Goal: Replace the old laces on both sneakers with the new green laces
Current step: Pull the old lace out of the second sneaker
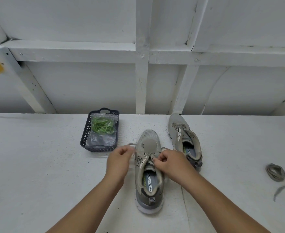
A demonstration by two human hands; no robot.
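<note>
Sneakers, two of them, stood on the white bench (37, 165). The nearer sneaker (148, 169) lay heel toward the person, toe pointing away, between both hands. The left hand (120, 160) pinched an old grey lace (131, 144) at its left side; the right hand (169, 163) pinched lace over the tongue. Right of it lay one removed lace (276, 175). The second sneaker (183, 138) stood beyond, unlaced, toe away. Farther left, one dark basket (85, 137) held bagged green laces (102, 126).

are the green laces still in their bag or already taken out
In the bag. The green laces lie bunched inside a clear zip bag in the dark basket; none is on either sneaker.
</note>
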